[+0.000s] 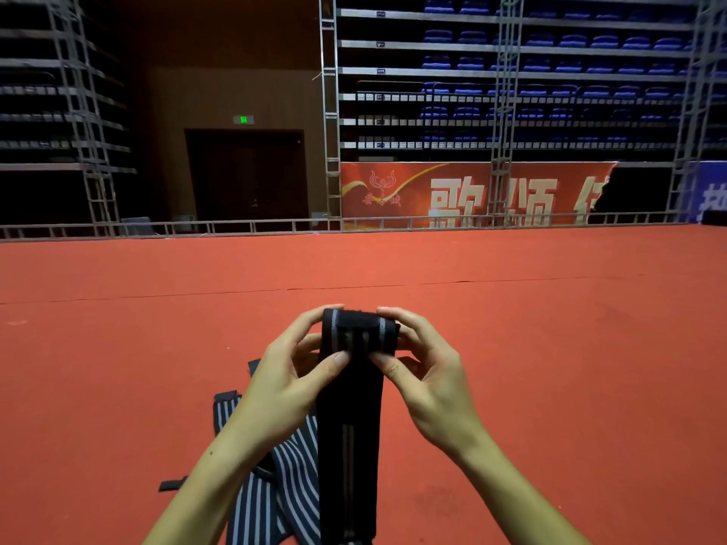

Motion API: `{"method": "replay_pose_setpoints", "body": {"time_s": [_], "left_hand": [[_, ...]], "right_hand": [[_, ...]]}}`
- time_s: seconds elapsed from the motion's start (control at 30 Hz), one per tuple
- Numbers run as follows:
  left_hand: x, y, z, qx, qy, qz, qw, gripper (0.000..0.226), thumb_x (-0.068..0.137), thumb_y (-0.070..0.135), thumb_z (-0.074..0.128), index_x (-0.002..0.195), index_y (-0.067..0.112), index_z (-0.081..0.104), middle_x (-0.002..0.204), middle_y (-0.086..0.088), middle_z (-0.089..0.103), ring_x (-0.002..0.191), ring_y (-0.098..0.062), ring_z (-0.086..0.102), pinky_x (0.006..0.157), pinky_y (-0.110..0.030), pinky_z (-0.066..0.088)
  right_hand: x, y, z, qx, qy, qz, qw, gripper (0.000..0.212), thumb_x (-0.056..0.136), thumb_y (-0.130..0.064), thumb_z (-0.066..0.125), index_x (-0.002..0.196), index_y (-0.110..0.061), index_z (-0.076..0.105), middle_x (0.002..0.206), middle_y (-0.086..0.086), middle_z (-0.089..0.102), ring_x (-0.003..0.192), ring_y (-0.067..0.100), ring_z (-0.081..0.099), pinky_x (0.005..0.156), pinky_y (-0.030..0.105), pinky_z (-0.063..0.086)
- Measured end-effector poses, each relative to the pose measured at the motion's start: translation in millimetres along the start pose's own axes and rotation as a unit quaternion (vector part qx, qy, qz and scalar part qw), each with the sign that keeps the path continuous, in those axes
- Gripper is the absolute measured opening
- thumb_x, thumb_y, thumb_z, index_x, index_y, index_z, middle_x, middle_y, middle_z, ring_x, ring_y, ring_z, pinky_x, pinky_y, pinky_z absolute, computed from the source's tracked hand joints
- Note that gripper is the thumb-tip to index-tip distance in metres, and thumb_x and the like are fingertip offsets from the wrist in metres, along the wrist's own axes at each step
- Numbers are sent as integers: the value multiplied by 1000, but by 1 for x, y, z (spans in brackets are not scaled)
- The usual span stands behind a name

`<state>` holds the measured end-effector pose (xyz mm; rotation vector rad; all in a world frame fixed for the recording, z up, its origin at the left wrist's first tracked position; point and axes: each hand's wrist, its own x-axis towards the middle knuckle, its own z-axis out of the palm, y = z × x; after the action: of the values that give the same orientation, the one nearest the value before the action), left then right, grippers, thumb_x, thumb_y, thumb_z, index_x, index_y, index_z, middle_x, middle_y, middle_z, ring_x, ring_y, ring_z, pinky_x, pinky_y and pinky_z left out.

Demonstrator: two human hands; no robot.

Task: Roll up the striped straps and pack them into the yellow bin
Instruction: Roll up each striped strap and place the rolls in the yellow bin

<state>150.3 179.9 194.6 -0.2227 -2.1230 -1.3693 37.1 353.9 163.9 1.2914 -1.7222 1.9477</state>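
While both hands meet at the lower centre of the frame, a black strap (350,407) with pale stripes is held up between them, its top end folded over into the start of a roll. The left hand (291,371) pinches the left edge of that folded end, thumb pressed on the near face and fingers curled behind. The right hand (425,371) grips the right edge in the same way, thumb in front and fingers wrapped over the top. From the roll, the strap's loose length hangs straight down between the two forearms and runs out of the bottom edge of the frame.

Below and behind the left forearm, toward the lower left, more striped straps (291,481) lie in a loose heap on the red carpet (550,348), apart from the hands. The yellow bin cannot be seen.

Across the upper half stand metal trusses (332,112), rows of blue seats (570,64) at upper right and a red banner (452,194) with large pale characters.
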Motion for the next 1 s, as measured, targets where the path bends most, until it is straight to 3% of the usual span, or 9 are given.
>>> {"method": "replay_pose_setpoints", "body": {"time_s": [0.2, 0.33, 0.37, 0.47, 0.53, 0.67, 0.77, 0.9, 1.0], "left_hand": [[1, 1, -3, -36, -19, -67, 997, 45, 102, 37, 66, 146, 45, 58, 113, -3, 83, 108, -20, 80, 97, -44, 63], [3, 4, 2, -93, -3, -100, 991, 41, 99, 54, 62, 139, 46, 67, 70, 9, 66, 63, -9, 68, 67, -25, 58], [4, 4, 3, -96, 3, -103, 990, 41, 100, 56, 64, 139, 44, 67, 72, 3, 68, 67, -14, 71, 68, -28, 61], [2, 4, 6, -106, 9, -110, 988, 45, 99, 46, 71, 142, 39, 63, 109, -8, 83, 106, -26, 80, 98, -49, 61], [1, 5, 8, -136, 15, -124, 983, 50, 97, 35, 74, 145, 31, 59, 114, -8, 83, 110, -26, 79, 103, -50, 58], [0, 5, 9, -167, 27, -132, 977, 58, 95, 21, 78, 147, 27, 55, 118, -10, 82, 112, -30, 79, 104, -51, 58], [-1, 2, 5, -145, 33, -111, 983, 64, 90, 16, 81, 147, 30, 55, 119, -9, 81, 112, -29, 79, 100, -48, 62], [-2, 2, 2, -118, 22, -77, 990, 68, 91, 4, 79, 149, 30, 53, 121, -8, 81, 113, -24, 78, 93, -34, 64], [-2, 2, 1, -99, 7, -58, 993, 67, 91, 0, 79, 148, 27, 55, 125, -6, 79, 117, -22, 76, 94, -30, 63]], "right_hand": [[1, 1, -1, 23, 3, -50, 998, 41, 92, 11, 76, 122, -17, 70, 127, 0, 75, 122, 27, 70, 93, 32, 60], [1, 5, -2, 7, 1, -95, 995, 42, 87, 21, 72, 114, -11, 71, 131, 1, 75, 127, 28, 69, 103, 44, 58], [0, 6, -2, 5, 3, -99, 995, 42, 86, 23, 72, 113, -10, 72, 131, 2, 75, 127, 28, 69, 105, 46, 57], [-3, 9, 0, 15, 13, -105, 994, 42, 84, 25, 70, 110, -8, 72, 133, 6, 74, 131, 26, 68, 109, 48, 54], [-5, 10, 1, 14, 12, -111, 994, 41, 86, 23, 70, 111, -10, 72, 136, 5, 73, 134, 27, 66, 110, 48, 53], [-8, 9, -1, -5, -14, -95, 995, 50, 85, 24, 64, 115, -15, 71, 144, -1, 69, 140, 24, 61, 113, 45, 51], [-7, 4, -9, 1, -28, -45, 999, 51, 82, 7, 60, 125, -19, 68, 146, -5, 66, 140, 21, 60, 110, 40, 53], [2, -1, -16, -9, -61, 75, 995, 51, 94, -34, 73, 143, -42, 58, 135, -10, 69, 116, 20, 72, 97, 46, 61], [4, -2, -15, 6, -100, 103, 990, 58, 96, -33, 78, 147, -40, 53, 124, 4, 76, 108, 28, 76, 95, 56, 62]]}}
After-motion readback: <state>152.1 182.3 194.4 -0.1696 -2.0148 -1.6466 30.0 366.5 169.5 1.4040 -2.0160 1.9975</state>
